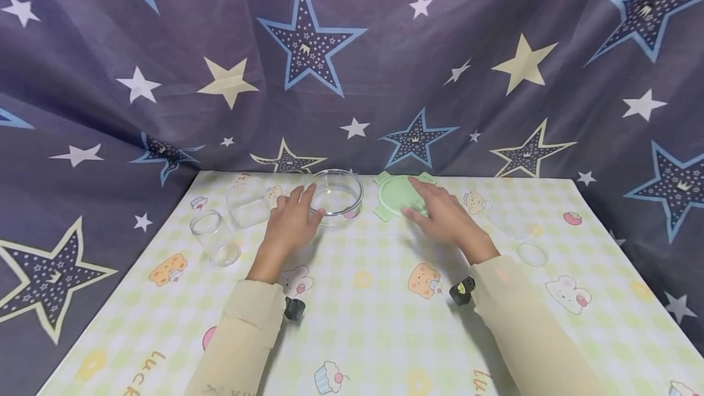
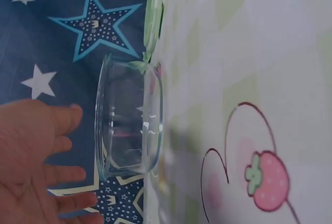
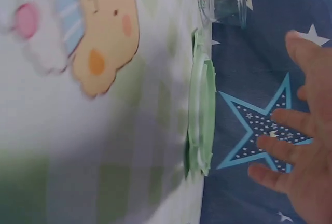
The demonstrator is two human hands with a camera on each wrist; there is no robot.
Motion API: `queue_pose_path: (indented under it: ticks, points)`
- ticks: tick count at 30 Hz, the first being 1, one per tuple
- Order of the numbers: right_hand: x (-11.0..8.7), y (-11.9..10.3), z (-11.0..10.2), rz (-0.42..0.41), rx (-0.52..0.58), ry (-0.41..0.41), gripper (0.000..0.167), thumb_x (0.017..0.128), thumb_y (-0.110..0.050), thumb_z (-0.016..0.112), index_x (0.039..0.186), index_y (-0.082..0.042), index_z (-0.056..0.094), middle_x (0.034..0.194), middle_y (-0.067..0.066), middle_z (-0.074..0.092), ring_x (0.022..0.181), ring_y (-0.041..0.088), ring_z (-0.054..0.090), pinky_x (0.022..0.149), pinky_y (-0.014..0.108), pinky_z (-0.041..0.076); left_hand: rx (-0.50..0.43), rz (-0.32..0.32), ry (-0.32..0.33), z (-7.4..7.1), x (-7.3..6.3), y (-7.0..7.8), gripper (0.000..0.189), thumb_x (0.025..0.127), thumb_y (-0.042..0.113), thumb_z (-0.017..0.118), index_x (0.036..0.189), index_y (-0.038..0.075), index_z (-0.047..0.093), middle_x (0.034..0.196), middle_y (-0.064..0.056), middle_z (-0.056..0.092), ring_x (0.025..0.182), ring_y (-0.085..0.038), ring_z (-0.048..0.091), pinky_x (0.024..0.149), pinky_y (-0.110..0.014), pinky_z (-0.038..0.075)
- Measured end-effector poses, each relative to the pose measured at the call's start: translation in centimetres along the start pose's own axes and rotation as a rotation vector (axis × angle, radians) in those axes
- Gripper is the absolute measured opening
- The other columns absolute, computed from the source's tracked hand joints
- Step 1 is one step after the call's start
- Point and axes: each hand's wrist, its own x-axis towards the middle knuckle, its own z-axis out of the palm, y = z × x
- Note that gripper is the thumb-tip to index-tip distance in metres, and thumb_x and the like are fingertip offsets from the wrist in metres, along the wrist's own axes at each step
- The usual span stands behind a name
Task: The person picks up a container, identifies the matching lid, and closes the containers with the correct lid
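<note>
A round clear glass bowl (image 1: 337, 197) stands near the table's back edge. My left hand (image 1: 293, 220) hovers at its left side, fingers spread; the left wrist view shows the hand (image 2: 39, 167) apart from the bowl (image 2: 129, 120). To the bowl's right lies a round green lid (image 1: 398, 195) with locking tabs, flat on the cloth. Over the lid's right part is my right hand (image 1: 442, 214), its fingers extended. In the right wrist view a gap separates that hand (image 3: 306, 130) from the lid (image 3: 201, 115). Neither hand holds anything.
At the left lies a clear jar (image 1: 216, 238), with another clear container (image 1: 249, 203) behind it. A small clear disc (image 1: 532, 254) lies at the right, near another faint transparent thing. A star-patterned curtain (image 1: 374, 78) hangs behind the checked tablecloth (image 1: 363, 335).
</note>
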Motion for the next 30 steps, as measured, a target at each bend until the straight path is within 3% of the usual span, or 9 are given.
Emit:
queue_pose_path:
  ticks: [5, 13, 17, 21, 24, 30]
  points:
    - [1.6, 0.1, 1.0, 0.005, 0.093, 0.091, 0.061, 0.103, -0.036, 0.063, 0.152, -0.004, 0.046, 0.141, 0.021, 0.059, 0.128, 0.040, 0.057, 0.110, 0.055, 0.044, -0.074, -0.031, 0.029, 0.3, 1.0, -0.2, 0.064, 0.107, 0.037, 0.049, 0.161, 0.009, 0.029, 0.159, -0.023, 0.035, 0.132, -0.051, 0.042, 0.097, -0.064, 0.048]
    - [4.0, -0.4, 3.2, -0.003, 0.194, 0.103, 0.047, 0.102, -0.025, 0.064, 0.142, -0.001, 0.057, 0.128, 0.022, 0.066, 0.111, 0.038, 0.068, 0.099, 0.050, 0.053, -0.438, -0.141, 0.138, 1.3, 2.4, -2.0, 0.056, 0.105, 0.027, 0.055, 0.151, -0.002, 0.043, 0.144, -0.027, 0.050, 0.124, -0.046, 0.054, 0.109, -0.058, 0.043]
    - [5.3, -0.6, 4.1, 0.010, 0.249, 0.108, 0.043, 0.102, -0.022, 0.064, 0.139, -0.001, 0.059, 0.121, 0.021, 0.069, 0.104, 0.034, 0.071, 0.095, 0.046, 0.057, -0.549, -0.225, 0.178, 1.4, 3.0, -2.7, 0.053, 0.104, 0.023, 0.057, 0.148, -0.003, 0.047, 0.138, -0.027, 0.056, 0.127, -0.044, 0.053, 0.111, -0.053, 0.042]
    - [6.5, -0.8, 4.7, 0.008, 0.274, 0.101, 0.042, 0.102, -0.021, 0.064, 0.138, 0.001, 0.059, 0.116, 0.020, 0.071, 0.100, 0.031, 0.072, 0.092, 0.043, 0.058, -0.732, -0.339, 0.156, 1.4, 3.4, -2.8, 0.050, 0.105, 0.019, 0.056, 0.148, -0.003, 0.046, 0.134, -0.022, 0.058, 0.106, -0.038, 0.067, 0.097, -0.048, 0.057]
    - [7.3, -1.1, 4.9, 0.008, 0.291, 0.099, 0.042, 0.102, -0.020, 0.064, 0.137, 0.002, 0.059, 0.113, 0.019, 0.071, 0.097, 0.031, 0.072, 0.091, 0.043, 0.058, -0.840, -0.408, 0.156, 1.4, 3.8, -2.9, 0.045, 0.105, 0.016, 0.054, 0.145, -0.005, 0.050, 0.122, -0.019, 0.059, 0.086, -0.028, 0.071, 0.086, -0.042, 0.062]
    - [8.8, -1.7, 4.7, 0.046, 0.302, 0.068, 0.038, 0.103, -0.021, 0.063, 0.134, 0.001, 0.063, 0.109, 0.018, 0.073, 0.096, 0.031, 0.073, 0.092, 0.044, 0.057, -0.849, -0.457, 0.141, 1.2, 4.7, -3.1, 0.041, 0.104, 0.017, 0.055, 0.139, -0.004, 0.058, 0.105, -0.016, 0.064, 0.069, -0.022, 0.071, 0.077, -0.036, 0.063]
